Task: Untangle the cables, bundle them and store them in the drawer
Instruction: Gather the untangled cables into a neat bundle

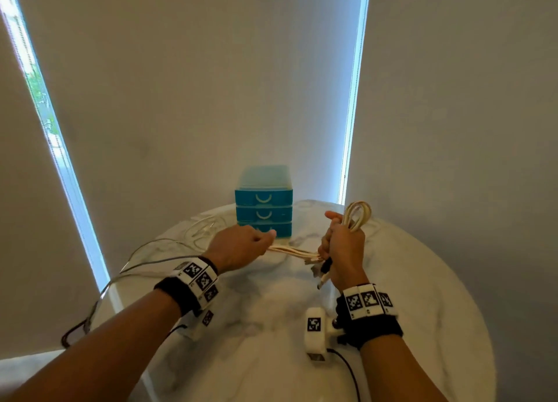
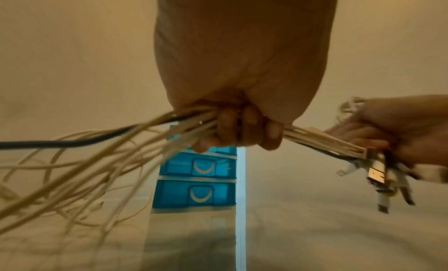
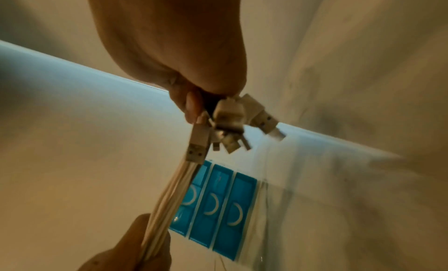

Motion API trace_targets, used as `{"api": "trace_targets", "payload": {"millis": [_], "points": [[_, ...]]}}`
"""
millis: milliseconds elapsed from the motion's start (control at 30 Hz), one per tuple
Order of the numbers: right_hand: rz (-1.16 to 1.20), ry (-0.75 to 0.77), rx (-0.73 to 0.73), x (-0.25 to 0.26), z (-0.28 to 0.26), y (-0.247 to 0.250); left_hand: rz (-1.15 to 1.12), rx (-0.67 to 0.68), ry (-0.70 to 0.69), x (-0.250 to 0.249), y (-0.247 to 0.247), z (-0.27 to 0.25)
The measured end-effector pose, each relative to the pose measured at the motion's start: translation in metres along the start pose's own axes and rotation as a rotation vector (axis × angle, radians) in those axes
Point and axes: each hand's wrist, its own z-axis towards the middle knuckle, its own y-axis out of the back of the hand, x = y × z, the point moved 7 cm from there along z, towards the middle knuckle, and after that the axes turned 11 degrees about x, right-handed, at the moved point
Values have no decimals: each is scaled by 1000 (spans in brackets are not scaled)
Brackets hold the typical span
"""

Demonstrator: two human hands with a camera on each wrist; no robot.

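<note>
A round white marble table (image 1: pixel 392 296) fills the lower frame, before pale blinds (image 1: pixel 196 84). Centre frame, the left hand (image 1: pixel 238 246) and right hand (image 1: pixel 344 247) each have fingers curled round the cream cables (image 1: pixel 294 252), stretched between them above the tabletop. A blue drawer unit (image 1: pixel 264 201), drawers closed, stands behind.

Bottom drawer (image 1: pixel 273 227) behind left hand (image 1: pixel 238 246)

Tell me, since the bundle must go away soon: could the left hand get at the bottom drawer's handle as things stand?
Probably not yet. The left hand hangs just before the bottom drawer with nothing between, but its fingers grip the cables, so they would need freeing first.
</note>
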Motion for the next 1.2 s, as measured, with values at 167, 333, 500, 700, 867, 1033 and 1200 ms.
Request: {"api": "trace_targets", "payload": {"millis": [167, 333, 500, 700, 867, 1033, 1200], "points": [[-307, -25, 20, -15, 3, -10, 19, -174, -200, -23, 14, -8], [-225, -215, 339, -30, -16, -64, -11, -317, -395, -50, 50, -15], [185, -187, 420, -29, -33, -102, -172, -304, -324, -58, 59, -7], [95, -377, 590, -38, -59, -106, -1, -29, -219, -51, 64, 18], [-196, -485, 872, -55, -72, -110, 170, 234, -170, -57, 62, 22], [-223, -578, 767, -59, -69, -98, 126, 317, -191, -55, 63, 18], [8, -502, 596, -37, -56, -84, 89, 425, -230, -52, 60, 7]]}}
